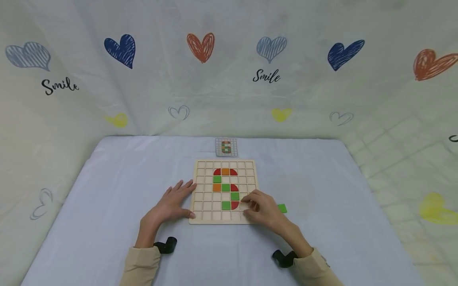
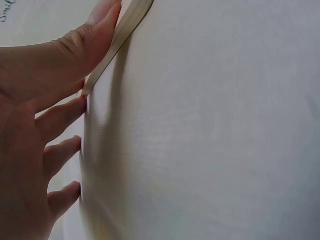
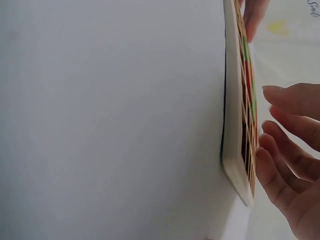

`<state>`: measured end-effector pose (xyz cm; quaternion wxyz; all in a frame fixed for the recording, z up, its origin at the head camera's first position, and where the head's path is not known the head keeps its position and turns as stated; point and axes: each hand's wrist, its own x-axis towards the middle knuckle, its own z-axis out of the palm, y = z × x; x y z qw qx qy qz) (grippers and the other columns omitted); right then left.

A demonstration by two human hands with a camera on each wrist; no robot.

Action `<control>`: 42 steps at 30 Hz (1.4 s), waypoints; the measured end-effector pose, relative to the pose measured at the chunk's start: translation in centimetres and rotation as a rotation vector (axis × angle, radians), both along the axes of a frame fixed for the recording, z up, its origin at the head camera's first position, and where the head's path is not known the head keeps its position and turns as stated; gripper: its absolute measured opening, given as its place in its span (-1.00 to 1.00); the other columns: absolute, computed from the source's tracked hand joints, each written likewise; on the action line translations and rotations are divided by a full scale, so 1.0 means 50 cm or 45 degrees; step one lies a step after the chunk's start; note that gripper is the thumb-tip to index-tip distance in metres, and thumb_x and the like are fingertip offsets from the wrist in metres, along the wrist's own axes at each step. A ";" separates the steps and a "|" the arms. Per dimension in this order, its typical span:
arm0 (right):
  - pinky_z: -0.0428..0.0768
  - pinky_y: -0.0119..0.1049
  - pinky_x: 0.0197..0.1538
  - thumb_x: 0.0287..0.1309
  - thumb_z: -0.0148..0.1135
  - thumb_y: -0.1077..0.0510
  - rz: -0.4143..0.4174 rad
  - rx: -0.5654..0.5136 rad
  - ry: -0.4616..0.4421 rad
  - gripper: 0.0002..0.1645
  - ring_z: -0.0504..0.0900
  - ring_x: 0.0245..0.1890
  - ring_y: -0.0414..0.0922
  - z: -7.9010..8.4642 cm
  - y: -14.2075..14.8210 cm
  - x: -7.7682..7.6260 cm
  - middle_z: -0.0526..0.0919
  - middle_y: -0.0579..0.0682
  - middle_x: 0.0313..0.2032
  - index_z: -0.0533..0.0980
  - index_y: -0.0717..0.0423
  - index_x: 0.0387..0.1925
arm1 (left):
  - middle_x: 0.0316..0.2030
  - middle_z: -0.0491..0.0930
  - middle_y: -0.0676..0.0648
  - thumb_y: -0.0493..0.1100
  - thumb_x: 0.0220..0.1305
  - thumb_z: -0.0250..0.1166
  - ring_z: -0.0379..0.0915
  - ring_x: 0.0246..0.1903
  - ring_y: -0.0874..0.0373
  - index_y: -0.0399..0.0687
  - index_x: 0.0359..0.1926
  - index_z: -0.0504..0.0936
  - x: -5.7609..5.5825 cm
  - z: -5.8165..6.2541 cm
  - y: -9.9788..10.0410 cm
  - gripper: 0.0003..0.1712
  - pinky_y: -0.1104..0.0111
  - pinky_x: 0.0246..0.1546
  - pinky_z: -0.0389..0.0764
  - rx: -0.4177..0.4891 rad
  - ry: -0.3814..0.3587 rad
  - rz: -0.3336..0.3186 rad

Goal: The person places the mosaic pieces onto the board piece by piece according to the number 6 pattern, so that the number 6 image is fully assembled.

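Observation:
A square wooden grid board point(image 1: 207, 208) lies on the table. Green square tiles point(image 1: 226, 205), orange square tiles point(image 1: 217, 187) and red quarter-round tiles point(image 1: 235, 205) sit in its cells. The left hand point(image 1: 174, 203) rests against the board's left edge, fingers spread and thumb near the front corner; fingertips meet the rim in the left wrist view. Over the board's lower right cells, the right hand point(image 1: 264, 208) has its fingertips just beside the lowest red tile. Its loosely bent fingers and thumb stand apart in the right wrist view, with nothing seen between them.
A small card point(image 1: 226, 147) printed with a coloured grid figure lies behind the board. One loose green tile point(image 1: 282, 208) is on the white-covered table point(image 1: 322, 190), right of the right hand and partly hidden by it. A heart-printed curtain point(image 1: 229, 91) hangs behind the table.

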<state>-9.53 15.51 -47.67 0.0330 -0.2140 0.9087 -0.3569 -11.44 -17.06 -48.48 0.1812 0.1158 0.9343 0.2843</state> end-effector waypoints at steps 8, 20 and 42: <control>0.55 -0.45 -0.30 0.03 0.51 0.34 -0.059 0.036 -0.062 -0.64 0.52 -0.32 -0.14 -0.006 0.034 0.006 0.60 -0.08 -0.29 0.69 0.15 -0.08 | 0.62 0.06 -0.09 -0.08 -0.01 0.63 -0.27 0.63 -0.22 -0.04 0.59 0.22 0.000 0.001 -0.001 0.17 -0.21 0.59 -0.23 0.004 -0.003 -0.002; 0.57 -0.44 -0.28 0.00 0.56 0.33 -0.156 0.118 -0.021 -0.61 0.50 -0.30 -0.19 -0.010 0.094 0.019 0.63 -0.12 -0.25 0.70 0.11 -0.08 | 0.62 0.07 -0.12 -0.05 0.00 0.63 -0.24 0.62 -0.26 -0.06 0.58 0.23 -0.005 0.006 0.001 0.16 -0.24 0.58 -0.22 0.018 0.011 -0.022; 0.58 -0.42 -0.31 -0.04 0.61 0.29 -0.130 0.213 -0.048 -0.67 0.50 -0.35 -0.25 0.000 0.160 0.073 0.60 -0.14 -0.27 0.66 0.08 -0.21 | 0.63 0.05 -0.11 -0.04 0.01 0.62 -0.28 0.63 -0.24 -0.05 0.59 0.20 -0.002 0.001 -0.003 0.17 -0.22 0.58 -0.23 0.022 -0.010 -0.024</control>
